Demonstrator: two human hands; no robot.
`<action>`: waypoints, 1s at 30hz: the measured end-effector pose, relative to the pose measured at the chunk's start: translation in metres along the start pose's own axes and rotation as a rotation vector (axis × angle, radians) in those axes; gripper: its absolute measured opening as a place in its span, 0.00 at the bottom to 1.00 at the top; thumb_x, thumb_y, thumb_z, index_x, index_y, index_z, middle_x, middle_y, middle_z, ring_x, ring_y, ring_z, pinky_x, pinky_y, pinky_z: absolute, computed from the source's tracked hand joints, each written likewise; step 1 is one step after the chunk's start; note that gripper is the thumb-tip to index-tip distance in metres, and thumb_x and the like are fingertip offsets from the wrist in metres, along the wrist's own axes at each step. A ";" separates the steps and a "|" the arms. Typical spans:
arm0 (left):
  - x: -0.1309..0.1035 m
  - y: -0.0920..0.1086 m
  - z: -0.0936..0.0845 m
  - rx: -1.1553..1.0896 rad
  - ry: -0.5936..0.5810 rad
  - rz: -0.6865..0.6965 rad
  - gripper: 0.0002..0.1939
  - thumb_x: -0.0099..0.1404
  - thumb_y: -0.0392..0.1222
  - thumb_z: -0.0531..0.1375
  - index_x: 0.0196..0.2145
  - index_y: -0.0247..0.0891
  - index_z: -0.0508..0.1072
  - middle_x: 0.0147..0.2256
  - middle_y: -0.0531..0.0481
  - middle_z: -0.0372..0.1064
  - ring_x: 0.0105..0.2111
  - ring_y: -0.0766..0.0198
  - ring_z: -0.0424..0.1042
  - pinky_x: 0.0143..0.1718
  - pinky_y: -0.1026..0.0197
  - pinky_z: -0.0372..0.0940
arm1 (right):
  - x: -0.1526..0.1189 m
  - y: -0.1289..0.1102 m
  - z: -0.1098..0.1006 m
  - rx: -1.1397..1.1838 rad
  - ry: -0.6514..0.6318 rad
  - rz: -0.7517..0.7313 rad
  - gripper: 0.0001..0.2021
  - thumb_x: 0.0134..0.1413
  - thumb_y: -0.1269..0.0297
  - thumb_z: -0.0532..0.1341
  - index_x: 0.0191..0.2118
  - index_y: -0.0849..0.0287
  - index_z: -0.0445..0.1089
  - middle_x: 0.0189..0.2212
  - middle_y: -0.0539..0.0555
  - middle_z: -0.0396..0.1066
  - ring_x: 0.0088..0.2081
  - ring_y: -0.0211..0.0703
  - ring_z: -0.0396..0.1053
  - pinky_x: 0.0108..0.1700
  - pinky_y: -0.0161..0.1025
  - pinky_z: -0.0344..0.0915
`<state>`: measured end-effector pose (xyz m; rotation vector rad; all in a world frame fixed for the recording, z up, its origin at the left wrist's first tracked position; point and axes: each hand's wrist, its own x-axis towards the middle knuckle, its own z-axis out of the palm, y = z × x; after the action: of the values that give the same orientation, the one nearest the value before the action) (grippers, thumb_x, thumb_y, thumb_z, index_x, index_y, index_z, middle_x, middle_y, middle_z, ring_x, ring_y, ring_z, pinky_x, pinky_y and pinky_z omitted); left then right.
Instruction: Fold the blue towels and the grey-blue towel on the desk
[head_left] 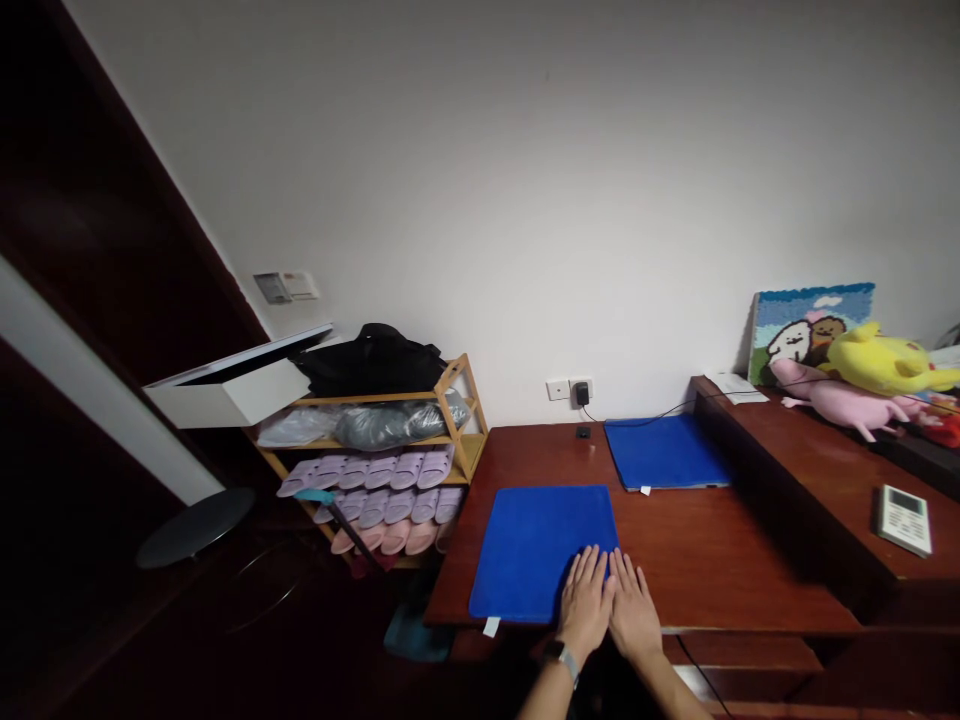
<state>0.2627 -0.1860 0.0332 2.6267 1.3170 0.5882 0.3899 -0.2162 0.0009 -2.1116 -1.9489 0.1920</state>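
A blue cloth mat (pixel 544 545) lies flat on the brown wooden table (pixel 720 570), a white tag showing at its front edge. My left hand (pixel 586 600), with a watch at the wrist, rests palm down on the mat's right front part, fingers stretched out. Beside it, my right hand (pixel 634 612) lies palm down at the mat's right edge, its fingers straight and pointing away from me. Neither hand grips anything. Farther back on the table is a second blue mat (pixel 664 452), also with a white tag.
Left of the table stands a wooden rack (pixel 469 450) with several slippers (pixel 382 467) and a black bag (pixel 371 360). On the raised surface at right are a pink plush toy (pixel 832 395), a yellow plush toy (pixel 885 360) and a white calculator-like device (pixel 904 518). A black plug (pixel 582 394) sits in the wall socket.
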 end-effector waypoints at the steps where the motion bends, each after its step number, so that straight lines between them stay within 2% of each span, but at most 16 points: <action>1: 0.011 0.001 0.002 -0.007 -0.038 0.016 0.29 0.79 0.51 0.40 0.72 0.45 0.52 0.71 0.49 0.53 0.71 0.55 0.52 0.71 0.43 0.53 | 0.000 0.000 0.000 0.001 -0.001 0.001 0.31 0.65 0.64 0.45 0.72 0.61 0.51 0.73 0.55 0.42 0.74 0.52 0.40 0.74 0.56 0.40; 3: 0.022 -0.004 0.006 -0.011 -0.109 0.029 0.30 0.78 0.53 0.38 0.72 0.44 0.51 0.71 0.48 0.52 0.71 0.55 0.50 0.71 0.43 0.51 | 0.001 -0.001 0.000 0.006 0.001 0.000 0.31 0.64 0.65 0.46 0.72 0.61 0.52 0.73 0.55 0.42 0.74 0.52 0.40 0.74 0.55 0.40; 6: 0.017 -0.028 0.004 0.020 -0.140 -0.015 0.31 0.78 0.55 0.38 0.73 0.46 0.49 0.73 0.50 0.47 0.72 0.56 0.46 0.72 0.44 0.48 | 0.002 -0.002 0.001 0.003 0.007 0.016 0.30 0.67 0.62 0.43 0.72 0.62 0.54 0.73 0.54 0.44 0.74 0.52 0.41 0.74 0.55 0.40; 8: 0.002 -0.057 -0.006 0.074 -0.134 -0.108 0.32 0.78 0.57 0.38 0.73 0.46 0.49 0.73 0.49 0.44 0.73 0.55 0.45 0.72 0.43 0.47 | 0.003 -0.003 0.002 -0.004 0.021 0.039 0.31 0.69 0.58 0.41 0.72 0.64 0.52 0.73 0.55 0.44 0.74 0.51 0.42 0.74 0.54 0.41; 13: -0.043 -0.142 -0.044 0.303 -0.096 -0.467 0.35 0.76 0.59 0.40 0.73 0.40 0.51 0.73 0.43 0.44 0.73 0.49 0.45 0.71 0.39 0.46 | 0.003 -0.003 0.005 0.014 0.039 0.065 0.31 0.70 0.57 0.40 0.73 0.66 0.50 0.73 0.55 0.44 0.74 0.50 0.43 0.74 0.53 0.40; 15: -0.057 -0.163 -0.052 0.363 -0.067 -0.507 0.36 0.76 0.59 0.40 0.73 0.38 0.51 0.73 0.43 0.44 0.73 0.50 0.44 0.71 0.41 0.46 | 0.003 -0.003 0.005 0.022 0.026 0.074 0.31 0.70 0.57 0.40 0.73 0.65 0.50 0.73 0.55 0.44 0.74 0.50 0.43 0.74 0.53 0.40; 18: -0.067 -0.172 -0.053 0.392 -0.053 -0.493 0.36 0.76 0.59 0.40 0.72 0.34 0.52 0.73 0.41 0.44 0.73 0.51 0.45 0.71 0.45 0.48 | 0.009 -0.005 -0.002 0.014 -0.022 0.105 0.32 0.69 0.58 0.39 0.73 0.66 0.49 0.73 0.54 0.44 0.74 0.49 0.43 0.74 0.52 0.41; 25: -0.066 -0.166 -0.054 0.389 -0.051 -0.489 0.36 0.76 0.57 0.41 0.72 0.33 0.53 0.72 0.40 0.45 0.72 0.50 0.47 0.71 0.44 0.50 | 0.051 -0.006 -0.034 -0.004 -0.088 0.168 0.32 0.70 0.58 0.36 0.74 0.66 0.44 0.75 0.53 0.40 0.75 0.47 0.39 0.74 0.48 0.39; 28: -0.066 -0.171 -0.059 0.378 -0.081 -0.485 0.37 0.75 0.58 0.43 0.71 0.31 0.55 0.72 0.39 0.46 0.72 0.49 0.48 0.71 0.43 0.49 | 0.061 -0.003 -0.030 -0.015 -0.110 0.163 0.32 0.70 0.57 0.36 0.74 0.66 0.43 0.75 0.53 0.40 0.75 0.47 0.38 0.74 0.49 0.36; 30: -0.059 -0.167 -0.060 0.388 -0.060 -0.477 0.37 0.75 0.59 0.43 0.70 0.29 0.57 0.71 0.37 0.49 0.71 0.48 0.50 0.71 0.42 0.49 | 0.062 -0.002 -0.024 -0.012 -0.110 0.161 0.32 0.70 0.57 0.36 0.74 0.66 0.42 0.75 0.53 0.39 0.75 0.47 0.37 0.74 0.49 0.35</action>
<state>0.0833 -0.1342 0.0218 2.4153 2.1202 0.1938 0.4006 -0.1574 0.0295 -2.3117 -1.8419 0.3347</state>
